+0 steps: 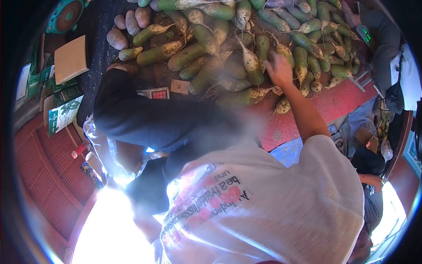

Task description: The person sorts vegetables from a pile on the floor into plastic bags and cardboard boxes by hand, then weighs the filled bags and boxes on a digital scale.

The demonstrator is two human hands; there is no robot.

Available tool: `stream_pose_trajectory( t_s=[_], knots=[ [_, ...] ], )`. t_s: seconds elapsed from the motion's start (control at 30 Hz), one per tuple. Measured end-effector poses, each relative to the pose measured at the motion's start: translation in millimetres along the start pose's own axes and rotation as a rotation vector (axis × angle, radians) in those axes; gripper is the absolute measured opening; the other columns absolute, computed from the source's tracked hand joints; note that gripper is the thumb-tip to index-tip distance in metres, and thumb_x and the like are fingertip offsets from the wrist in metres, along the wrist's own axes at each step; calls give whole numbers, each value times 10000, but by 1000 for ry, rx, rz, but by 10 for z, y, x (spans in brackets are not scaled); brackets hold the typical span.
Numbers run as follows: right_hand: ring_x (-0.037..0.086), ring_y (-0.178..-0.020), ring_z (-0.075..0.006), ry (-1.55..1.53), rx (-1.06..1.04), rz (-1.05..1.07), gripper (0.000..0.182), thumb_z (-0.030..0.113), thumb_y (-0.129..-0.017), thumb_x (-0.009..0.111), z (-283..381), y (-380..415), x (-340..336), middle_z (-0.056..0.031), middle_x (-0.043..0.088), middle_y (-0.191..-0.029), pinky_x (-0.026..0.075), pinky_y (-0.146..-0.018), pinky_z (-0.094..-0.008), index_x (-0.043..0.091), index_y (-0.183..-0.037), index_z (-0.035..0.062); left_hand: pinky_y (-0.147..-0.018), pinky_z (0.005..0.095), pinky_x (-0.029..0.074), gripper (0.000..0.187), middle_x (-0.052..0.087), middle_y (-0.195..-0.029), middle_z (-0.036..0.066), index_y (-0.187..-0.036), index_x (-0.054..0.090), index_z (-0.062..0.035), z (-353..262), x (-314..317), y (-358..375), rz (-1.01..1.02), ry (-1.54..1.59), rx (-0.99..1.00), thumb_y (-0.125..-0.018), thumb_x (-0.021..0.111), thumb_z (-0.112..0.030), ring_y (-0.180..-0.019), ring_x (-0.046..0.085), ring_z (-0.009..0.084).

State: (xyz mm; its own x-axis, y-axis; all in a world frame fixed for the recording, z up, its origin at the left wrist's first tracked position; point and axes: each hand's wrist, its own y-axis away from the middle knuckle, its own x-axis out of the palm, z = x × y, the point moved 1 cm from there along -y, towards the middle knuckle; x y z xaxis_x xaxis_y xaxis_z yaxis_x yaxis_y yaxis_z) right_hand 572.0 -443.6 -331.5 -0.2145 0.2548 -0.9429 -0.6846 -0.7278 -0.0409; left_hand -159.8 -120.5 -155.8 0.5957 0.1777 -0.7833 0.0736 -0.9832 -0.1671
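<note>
My right hand (279, 69) reaches down among green-and-white radishes, fingers apart, with its fingertips beside or touching one radish (285, 53). Whether they press on it is hard to tell. Left of the hand lies a radish (251, 65) with a pale, soil-covered root end. Several more muddy radishes (307, 42) are heaped around and beyond. No part of my left hand shows. A white printed shirt (272, 202) fills the lower middle, and a bent leg in dark trousers (145, 114) extends to the left.
Pinkish tubers (132, 23) lie at the upper left. Near the leg are a red-and-white calculator-like device (154, 93) and a cardboard scrap (180, 86). Red cloth (316, 112) is under the radishes. Another person's trouser leg (383, 46) stands right, beside a green-lit display (365, 33).
</note>
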Motion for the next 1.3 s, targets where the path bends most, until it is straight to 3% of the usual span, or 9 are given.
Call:
stream_pose_trajectory(
  t_s=[0.1,0.2,0.37,0.67,0.97,1.07,1.17,1.2,1.3],
  knots=[
    [492,-1046,-394,272,524,14,579,367,-757,658,-668,5,90,-238,498,-1122,401,-924,-429,459,-1130,-29,-805,313,493,341,580,-1201,128,-1211,542,18,-328,3,77,-70,56,-37,-887,499,-78,-1004,594,226],
    [337,-1244,-349,271,1066,162,700,341,-712,685,-1283,117,342,-199,359,-1298,335,-1004,-444,363,-1233,2,-818,336,519,356,558,-1208,167,-1216,521,42,-141,-143,-1,-21,-210,369,-871,490,-40,-1012,590,251],
    [283,-1294,-326,418,898,366,769,341,-701,727,-1360,127,308,-149,293,-1377,326,-1018,-450,308,-1270,36,-831,380,533,382,538,-1209,204,-1211,511,60,-930,-1,249,-108,128,-135,-837,484,-14,-1010,591,288],
    [491,-1142,-303,446,729,404,853,323,-706,747,-1820,55,518,-181,506,-1192,446,-910,-407,213,-1295,13,-879,317,447,417,510,-1255,121,-1223,539,8,-795,-347,259,-132,-65,-25,-815,569,-73,-1106,498,216],
    [583,-965,-235,-992,1150,392,466,296,-796,668,-1368,263,-192,-146,597,-1047,487,-799,-382,535,-1139,8,-870,311,489,337,611,-1154,116,-1216,565,-36,-2414,92,-382,-197,0,326,-908,507,-161,-989,612,195],
    [470,-1178,-332,-1544,925,420,715,291,-803,644,-530,210,-700,-190,484,-1267,400,-981,-452,310,-1360,-8,-839,276,480,319,644,-1094,103,-1202,580,-47,-3361,604,-290,-123,153,299,-906,526,-151,-975,615,158],
    [448,-1194,-371,-1988,723,376,647,304,-823,597,-216,114,-955,-215,487,-1263,362,-1004,-501,360,-1336,-9,-800,237,464,262,657,-1075,71,-1129,635,-65,-3918,1169,-174,133,433,486,-895,556,-152,-919,611,113],
    [449,-1185,-407,-2121,488,686,653,317,-823,573,342,-45,-1314,-247,460,-1285,348,-995,-564,351,-1335,-24,-849,260,456,268,649,-1089,73,-1140,622,-49,-4050,1353,-145,269,425,518,-898,542,-131,-975,602,136],
    [515,-1110,-410,-1899,517,863,694,352,-795,600,838,-432,-1401,-289,475,-1243,402,-946,-577,358,-1320,-31,-888,287,444,257,649,-1086,70,-1116,637,-64,-4321,1935,123,500,367,587,-879,569,-137,-1011,589,148]
  ],
)
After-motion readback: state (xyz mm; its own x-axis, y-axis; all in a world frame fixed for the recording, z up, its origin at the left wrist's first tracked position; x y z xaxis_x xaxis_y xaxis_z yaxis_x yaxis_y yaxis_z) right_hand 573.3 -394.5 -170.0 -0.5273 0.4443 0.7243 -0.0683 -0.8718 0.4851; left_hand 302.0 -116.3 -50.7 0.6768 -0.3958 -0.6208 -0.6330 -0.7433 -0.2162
